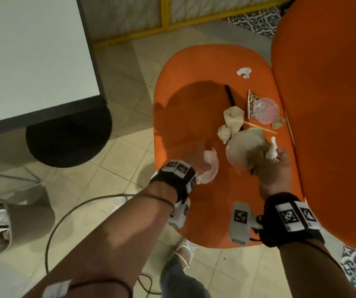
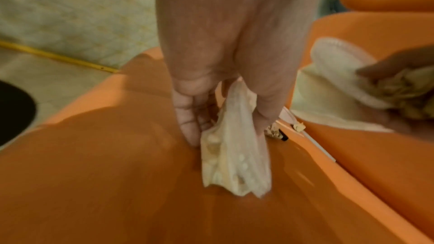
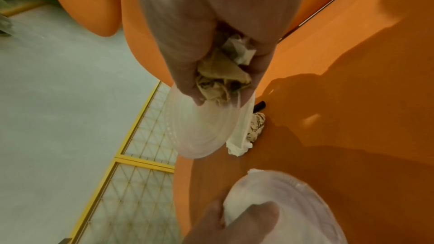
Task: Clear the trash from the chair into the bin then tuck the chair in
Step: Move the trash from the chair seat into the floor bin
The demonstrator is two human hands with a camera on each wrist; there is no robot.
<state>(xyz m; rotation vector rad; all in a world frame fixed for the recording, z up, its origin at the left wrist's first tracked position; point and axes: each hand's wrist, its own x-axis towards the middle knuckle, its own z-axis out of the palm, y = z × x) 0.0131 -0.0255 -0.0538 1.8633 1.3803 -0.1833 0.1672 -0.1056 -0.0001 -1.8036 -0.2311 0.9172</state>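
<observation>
An orange chair seat (image 1: pixel 185 108) carries scattered trash. My left hand (image 1: pixel 196 162) grips a folded clear plastic lid (image 1: pixel 210 168), seen edge-on in the left wrist view (image 2: pixel 232 155), low over the seat's front. My right hand (image 1: pixel 273 166) holds crumpled napkins (image 3: pixel 223 73) together with a clear plastic lid (image 1: pixel 243 147) near the backrest. Left on the seat are a crumpled white tissue (image 1: pixel 244 72), a black straw (image 1: pixel 230 95), a patterned paper cup (image 1: pixel 251 103) with a clear dome lid (image 1: pixel 266 109), beige paper scraps (image 1: pixel 233 118) and a wooden stick (image 1: pixel 260 127).
The orange backrest (image 1: pixel 327 104) rises at the right. A white table (image 1: pixel 33 50) with a black round base (image 1: pixel 67 140) stands to the left on tiled floor. A cable (image 1: pixel 69 214) loops across the floor, and my shoe (image 1: pixel 183 252) is below the seat. No bin is in view.
</observation>
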